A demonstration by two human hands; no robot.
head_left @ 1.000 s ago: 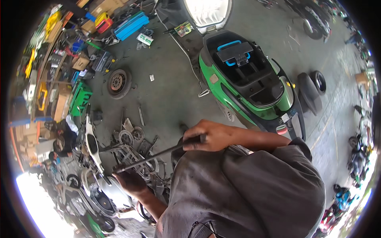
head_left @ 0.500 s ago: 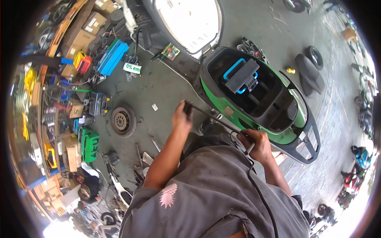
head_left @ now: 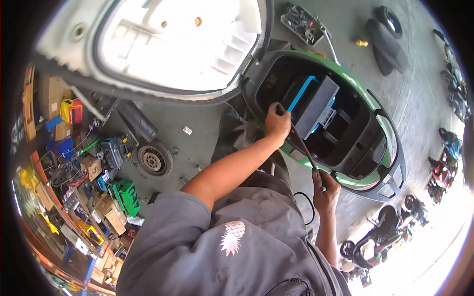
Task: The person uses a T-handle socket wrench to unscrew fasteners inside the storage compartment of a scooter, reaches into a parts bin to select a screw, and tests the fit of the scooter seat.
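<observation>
My left hand (head_left: 279,122) is closed around one end of a dark, thin length that looks like a cable or rod (head_left: 303,144). It slants down to my right hand (head_left: 326,191), which grips the other end; its exact kind is unclear. Both hands are at the near side of a green scooter body (head_left: 296,156), the left one over its rim. Inside the open under-seat compartment (head_left: 363,161) sits a dark grey box (head_left: 316,106) with a blue handle. A thin black cord (head_left: 312,209) loops below, beside my right wrist.
The raised seat (head_left: 182,44) shows its white underside at upper left. Beyond the scooter lie a tool tray (head_left: 302,24), a loose seat (head_left: 386,44) and a yellow bottle (head_left: 361,43). A wheel (head_left: 154,159) and a green crate (head_left: 124,196) stand left; parked scooters (head_left: 380,232) line the right.
My left hand has moved right, up to the compartment's rim, and the dark length now slants more steeply. The view has shifted, so the raised seat looks larger and nearer.
</observation>
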